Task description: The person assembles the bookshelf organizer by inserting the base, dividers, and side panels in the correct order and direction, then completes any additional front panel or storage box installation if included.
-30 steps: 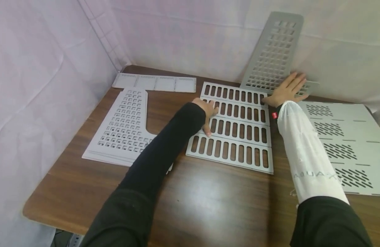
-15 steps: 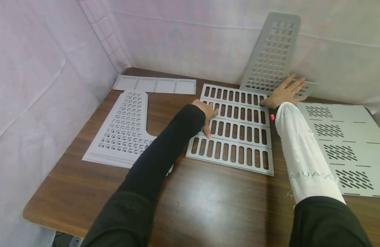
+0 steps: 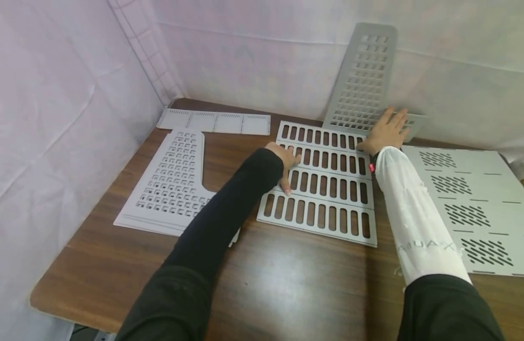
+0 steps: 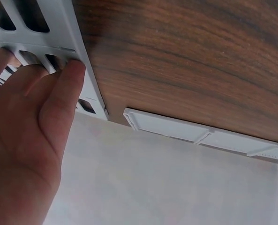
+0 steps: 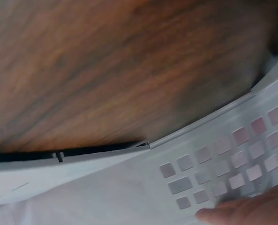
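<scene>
A grey slotted panel point(image 3: 317, 199), ruled into several rows, lies flat on the brown table. On its left side rests my left hand point(image 3: 284, 158), fingers spread; in the left wrist view that hand point(image 4: 31, 122) touches the slots near the edge. Behind the slotted panel, an L-shaped grey panel with square holes point(image 3: 351, 57) stands tilted against the white curtain. My right hand point(image 3: 386, 132) presses on its lower part with fingers spread. The right wrist view catches only some fingers point(image 5: 256, 211) on the holed panel point(image 5: 190, 143).
At the left lies another L-shaped holed panel point(image 3: 164, 166), partly under my left sleeve. A narrow white strip panel point(image 3: 229, 124) lies along the back edge. A large vented panel point(image 3: 492, 194) lies flat at the right. White curtains point(image 3: 262, 57) hang behind and to the left.
My right hand and the leaning holed panel have shifted slightly left. My left hand stays on the slotted panel. The whole head view has dropped a little.
</scene>
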{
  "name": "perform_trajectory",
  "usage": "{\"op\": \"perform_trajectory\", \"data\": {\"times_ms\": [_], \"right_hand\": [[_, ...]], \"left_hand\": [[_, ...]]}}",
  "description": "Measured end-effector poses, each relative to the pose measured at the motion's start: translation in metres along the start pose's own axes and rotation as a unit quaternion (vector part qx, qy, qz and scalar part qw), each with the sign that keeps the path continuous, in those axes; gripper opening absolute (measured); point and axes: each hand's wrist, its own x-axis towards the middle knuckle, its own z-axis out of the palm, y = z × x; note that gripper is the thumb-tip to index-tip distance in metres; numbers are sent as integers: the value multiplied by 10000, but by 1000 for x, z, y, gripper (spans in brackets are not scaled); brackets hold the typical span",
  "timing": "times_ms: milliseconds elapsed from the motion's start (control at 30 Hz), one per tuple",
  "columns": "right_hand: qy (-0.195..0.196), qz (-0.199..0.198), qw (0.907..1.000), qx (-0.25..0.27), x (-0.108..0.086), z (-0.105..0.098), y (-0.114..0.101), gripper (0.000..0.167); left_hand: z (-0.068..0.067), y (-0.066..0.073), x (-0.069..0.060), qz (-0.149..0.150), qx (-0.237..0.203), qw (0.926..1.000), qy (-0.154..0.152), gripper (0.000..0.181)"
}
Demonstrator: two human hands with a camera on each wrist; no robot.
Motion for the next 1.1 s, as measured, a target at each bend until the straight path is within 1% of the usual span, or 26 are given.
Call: {"op": "perform_trajectory", "data": {"times_ms": [133, 200, 300, 367, 433, 500, 567, 600, 667, 733, 800, 900, 1000, 1100], "right_hand": [[151, -198, 9997, -55, 0, 2, 1, 131], [221, -301, 9993, -1, 1, 5, 2, 129], [284, -393, 9987, 178, 2, 9, 4, 127], [289, -359, 9982, 394, 3, 13, 5, 128], [166, -108, 9978, 640, 4, 16, 7, 132], [-23, 361, 9956, 870, 6, 17, 11, 140], [-284, 898, 9902, 1033, 7, 18, 19, 147], [-451, 1103, 9870, 1077, 6, 18, 25, 150], [-716, 1352, 9818, 1128, 7, 18, 35, 155], [-914, 1305, 9803, 1167, 7, 18, 43, 156], [-1032, 1133, 9800, 1272, 7, 18, 48, 154], [-1014, 1028, 9797, 1392, 6, 19, 47, 154], [-1001, 1077, 9790, 1415, 9, 17, 45, 155], [-946, 1144, 9781, 1456, 14, 15, 42, 152]], "left_hand": [[-1, 1, 0, -10, 73, 9999, 95, 119], [-1, 1, -1, 5, 67, 9999, 151, 118], [0, 2, -3, 33, -8, 9999, 164, 115], [1, 2, -4, 58, -30, 9998, 175, 114], [2, 2, -3, 57, -37, 9998, 193, 114], [2, 2, -3, 33, -46, 9997, 223, 114], [2, 1, -2, 3, -69, 9997, 244, 115], [2, 1, -1, -8, -73, 9997, 236, 115], [3, 0, 0, -23, -99, 9997, 226, 116], [4, -1, 0, 3, -102, 9996, 252, 117], [5, -2, 0, 38, -74, 9997, 240, 117], [6, -2, 1, 74, -30, 9996, 267, 117], [5, -2, 1, 68, -2, 9996, 292, 117], [4, -3, 1, 36, -3, 9995, 325, 118]]}}
